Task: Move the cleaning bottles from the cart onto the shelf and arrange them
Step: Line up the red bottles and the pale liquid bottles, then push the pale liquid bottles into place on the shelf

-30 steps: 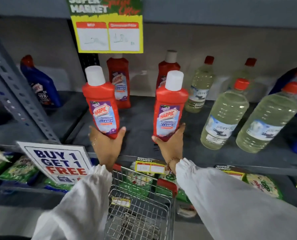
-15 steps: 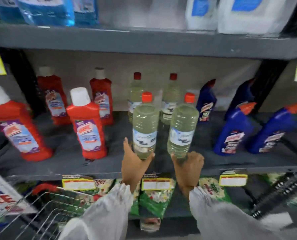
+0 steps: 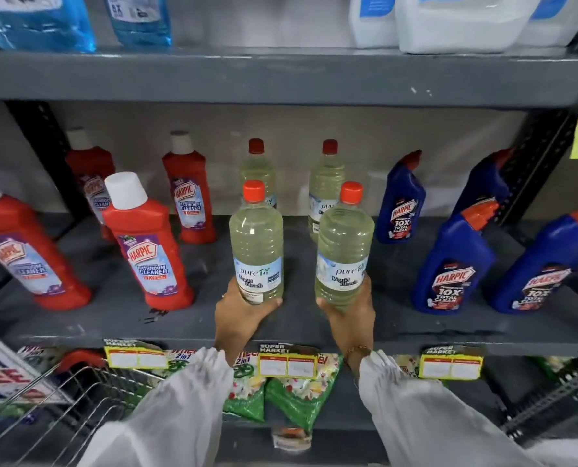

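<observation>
Both arms reach forward over shelf (image 3: 398,328) edge, palms facing in. Left hand (image 3: 238,316) wraps base of left bleach (image 3: 256,244); right hand (image 3: 349,318) wraps base of right bleach (image 3: 344,254). Both bottles at shelf front, upright, long axis vertical, caps up (labels face camera). Can't tell if bases touch shelf. Cart (image 3: 62,399) lower left.

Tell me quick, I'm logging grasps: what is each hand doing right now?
Left hand: closed on the left clear plastic bleach bottle with orange cap.
Right hand: closed on the right clear plastic bleach bottle with orange cap.
</observation>
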